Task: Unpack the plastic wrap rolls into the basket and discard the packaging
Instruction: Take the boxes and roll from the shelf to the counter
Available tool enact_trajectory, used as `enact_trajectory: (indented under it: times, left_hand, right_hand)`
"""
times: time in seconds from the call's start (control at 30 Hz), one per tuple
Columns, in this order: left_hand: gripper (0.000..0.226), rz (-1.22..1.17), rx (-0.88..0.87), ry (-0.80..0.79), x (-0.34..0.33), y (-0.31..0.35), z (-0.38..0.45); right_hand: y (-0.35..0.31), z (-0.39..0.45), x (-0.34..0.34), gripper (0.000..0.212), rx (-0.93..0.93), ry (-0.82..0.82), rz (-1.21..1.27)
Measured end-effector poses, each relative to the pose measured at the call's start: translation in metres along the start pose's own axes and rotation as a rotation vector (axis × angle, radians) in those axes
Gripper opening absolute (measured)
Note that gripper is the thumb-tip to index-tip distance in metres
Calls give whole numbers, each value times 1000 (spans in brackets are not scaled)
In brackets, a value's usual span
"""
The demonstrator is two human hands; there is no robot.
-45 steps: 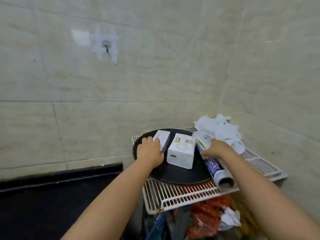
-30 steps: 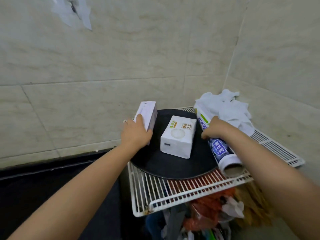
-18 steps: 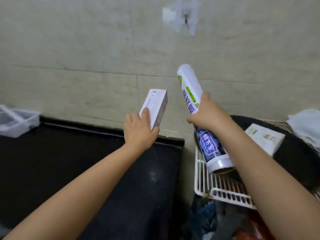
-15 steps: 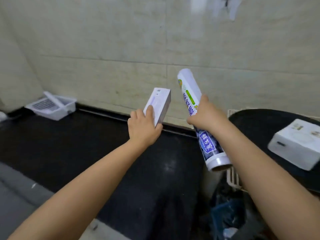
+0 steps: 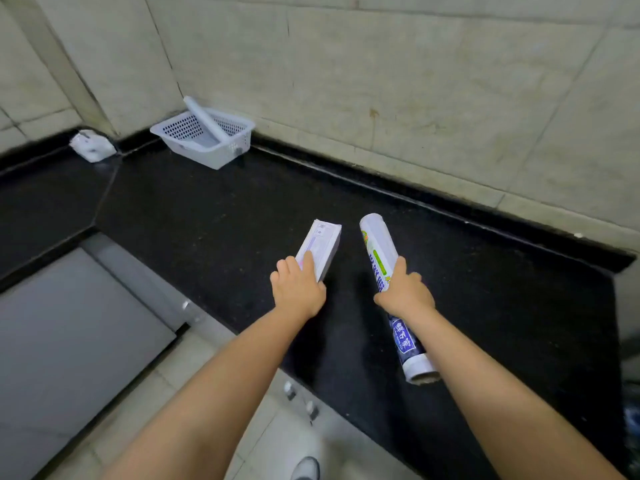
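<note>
My left hand grips the near end of a long white box of plastic wrap, held just over the black countertop. My right hand is closed around the middle of a printed plastic wrap roll, white at the far end and dark blue at the near end, with its open core facing me. A white perforated basket stands at the far left against the tiled wall, with a white roll leaning inside it.
A small white crumpled packet lies in the far left corner. A grey sink or panel sits at the left below the counter edge. Tiled walls close off the back. My shoe shows on the tiled floor.
I have turned left, away from the wire rack, carrying the box and the roll. Both are now lowered over the black countertop, and the basket has come into view.
</note>
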State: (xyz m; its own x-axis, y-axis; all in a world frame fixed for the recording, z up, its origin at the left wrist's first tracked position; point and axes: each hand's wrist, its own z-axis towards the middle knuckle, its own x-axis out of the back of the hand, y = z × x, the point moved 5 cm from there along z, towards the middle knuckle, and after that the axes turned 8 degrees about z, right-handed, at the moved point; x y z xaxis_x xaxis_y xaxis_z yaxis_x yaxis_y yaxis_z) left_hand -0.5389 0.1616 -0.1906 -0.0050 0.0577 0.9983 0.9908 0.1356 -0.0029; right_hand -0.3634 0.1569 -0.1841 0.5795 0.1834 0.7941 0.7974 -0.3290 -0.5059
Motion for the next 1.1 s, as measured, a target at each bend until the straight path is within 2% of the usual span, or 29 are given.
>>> enact_trajectory:
  times: [0.23, 0.5, 0.63, 0.73, 0.83, 0.93, 1.1]
  left_hand:
    - [58, -15, -18, -101, -49, -41, 67]
    - [69, -13, -95, -187, -63, -44, 73]
    - [58, 29, -235, -68, -29, -27, 76]
    - [44, 58, -490, 34, 8, 26, 72]
    - [40, 118, -728, 194, 48, 106, 46]
    - [42, 36, -927, 130, 69, 198, 2]
    - [47, -51, -1121, 208, 112, 343, -95]
  right_hand:
    - [-31, 49, -67, 79, -112, 36, -34]
    - [-37, 58, -93, 76, -129, 87, -113]
    - [-28, 51, -61, 65, -42, 90, -58]
    - [-1, 33, -2, 58, 9, 252, -116]
    - [44, -1, 75, 54, -56, 424, -130]
    - [97, -51, 156, 51, -130, 583, -150]
    - [195, -161, 279, 45, -244, 856, -223]
